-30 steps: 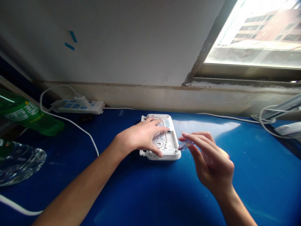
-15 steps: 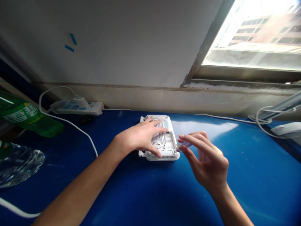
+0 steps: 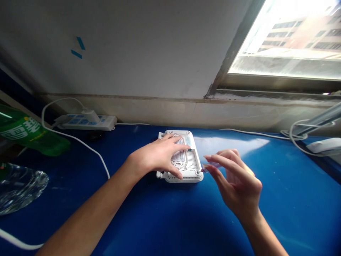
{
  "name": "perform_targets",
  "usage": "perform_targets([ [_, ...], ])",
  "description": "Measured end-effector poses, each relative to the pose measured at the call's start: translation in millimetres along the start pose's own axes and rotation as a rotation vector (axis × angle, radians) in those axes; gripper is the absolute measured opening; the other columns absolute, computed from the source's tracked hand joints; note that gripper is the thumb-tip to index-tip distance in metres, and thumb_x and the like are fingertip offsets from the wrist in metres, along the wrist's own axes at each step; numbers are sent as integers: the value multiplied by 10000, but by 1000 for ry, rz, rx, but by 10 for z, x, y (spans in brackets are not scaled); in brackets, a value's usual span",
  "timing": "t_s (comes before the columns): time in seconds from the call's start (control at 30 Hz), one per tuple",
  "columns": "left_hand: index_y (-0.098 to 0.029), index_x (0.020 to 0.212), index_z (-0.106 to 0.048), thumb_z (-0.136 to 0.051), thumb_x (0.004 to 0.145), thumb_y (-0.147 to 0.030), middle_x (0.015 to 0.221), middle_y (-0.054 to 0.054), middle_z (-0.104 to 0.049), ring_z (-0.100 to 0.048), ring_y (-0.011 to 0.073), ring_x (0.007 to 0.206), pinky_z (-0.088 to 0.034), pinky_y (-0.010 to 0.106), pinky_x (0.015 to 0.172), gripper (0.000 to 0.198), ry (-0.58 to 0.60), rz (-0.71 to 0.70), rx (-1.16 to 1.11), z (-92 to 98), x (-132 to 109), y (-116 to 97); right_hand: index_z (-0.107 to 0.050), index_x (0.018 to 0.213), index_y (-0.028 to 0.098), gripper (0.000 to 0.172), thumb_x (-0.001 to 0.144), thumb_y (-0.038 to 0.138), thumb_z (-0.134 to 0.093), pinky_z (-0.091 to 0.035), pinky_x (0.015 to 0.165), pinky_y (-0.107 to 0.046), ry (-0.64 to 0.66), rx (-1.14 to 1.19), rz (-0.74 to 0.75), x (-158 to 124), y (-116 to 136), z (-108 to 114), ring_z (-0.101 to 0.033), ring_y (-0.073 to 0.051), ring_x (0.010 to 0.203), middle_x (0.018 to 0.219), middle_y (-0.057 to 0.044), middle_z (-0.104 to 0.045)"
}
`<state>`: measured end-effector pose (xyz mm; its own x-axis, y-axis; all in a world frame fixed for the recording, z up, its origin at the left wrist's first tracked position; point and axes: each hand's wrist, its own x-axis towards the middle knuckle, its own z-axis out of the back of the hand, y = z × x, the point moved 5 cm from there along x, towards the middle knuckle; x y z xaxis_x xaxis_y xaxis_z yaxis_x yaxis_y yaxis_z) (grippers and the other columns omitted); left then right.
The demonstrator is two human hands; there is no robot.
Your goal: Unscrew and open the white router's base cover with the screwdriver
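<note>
White and seemingly closed, the box (image 3: 191, 156) lies on the blue table (image 3: 160, 217) under the spread left hand (image 3: 158, 153), while the right hand (image 3: 239, 183) pinches a clear stick (image 3: 216, 165) by one corner, work there looking unfinished.

The head view looks forward and down from six o'clock, near the router (image 3: 190, 157) on the bench (image 3: 170, 217), facing the wall (image 3: 146, 49) at twelve.
</note>
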<state>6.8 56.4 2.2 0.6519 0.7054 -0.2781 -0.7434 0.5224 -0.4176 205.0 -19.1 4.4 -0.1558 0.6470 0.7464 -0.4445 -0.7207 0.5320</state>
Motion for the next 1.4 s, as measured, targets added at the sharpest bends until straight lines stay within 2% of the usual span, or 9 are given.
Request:
perform_targets([
  [0.13,-368,1625,-450,-895,755,-602,1782,57,-241,-120,416,1652,-270,585,1300,1005,-2,10,3,5,0,1,-635,1477,288,525,1014,44,-591,-568,902,-457,115,73,-61,-54,-32,-55,-641,-284,1190,1257,-107,-724],
  [0.2,-366,1622,-456,-899,751,-599,1780,58,-245,-127,415,1651,-273,581,1299,1004,-6,9,6,8,3,0,-606,1504,302,557,1022,29,-558,-592,934,-440,141,111,-92,-79,-37,-73,-666,-274,1236,1343,-95,-723],
  [0.3,-372,1624,-451,-888,761,-606,1779,58,-248,-135,422,1648,-285,593,1290,995,-9,0,10,10,5,-5,-677,1413,315,526,981,18,-649,-618,826,-366,101,102,-100,-76,-28,-75,-746,-217,1009,1176,-55,-774],
  [0.47,-354,1631,-444,-876,774,-613,1782,65,-239,-119,429,1649,-271,594,1295,993,-1,-1,11,10,-8,2,-774,1226,294,387,906,79,-799,-530,600,-320,5,45,-93,-50,-37,-54,-655,-174,757,923,-32,-673],
  [0.67,-377,1626,-442,-877,759,-639,1783,61,-234,-116,426,1650,-274,608,1290,1005,-11,-9,-4,-8,1,24,-611,1503,299,523,1034,71,-574,-667,869,-438,138,138,-137,-119,-87,-53,-752,-278,1141,1352,-115,-731],
  [0.97,-354,1625,-455,-860,770,-655,1780,67,-243,-155,429,1641,-279,602,1288,992,-7,-17,-11,7,-10,15,-760,1243,281,425,876,81,-833,-629,697,-369,3,-1,-104,-74,-67,4,-758,-215,809,1008,-45,-789],
  [1.07,-364,1622,-455,-859,766,-657,1781,59,-244,-130,433,1645,-283,602,1283,991,-11,-17,-8,8,-16,17,-731,1310,281,445,920,72,-779,-627,726,-365,48,23,-97,-81,-34,-29,-755,-213,856,1059,-60,-773],
  [1.23,-376,1624,-446,-857,757,-671,1780,64,-245,-137,422,1647,-286,597,1281,1003,-16,-10,-12,-2,-10,25,-589,1518,302,572,1008,44,-609,-651,942,-426,157,137,-133,-143,-49,-78,-765,-253,1127,1304,-86,-762],
  [1.4,-366,1614,-468,-871,752,-664,1775,67,-260,-154,440,1639,-282,616,1281,997,-24,-21,-20,-12,3,33,-679,1407,287,521,957,26,-695,-659,840,-341,111,28,-66,-94,-23,-53,-792,-208,955,1116,-47,-811],
])
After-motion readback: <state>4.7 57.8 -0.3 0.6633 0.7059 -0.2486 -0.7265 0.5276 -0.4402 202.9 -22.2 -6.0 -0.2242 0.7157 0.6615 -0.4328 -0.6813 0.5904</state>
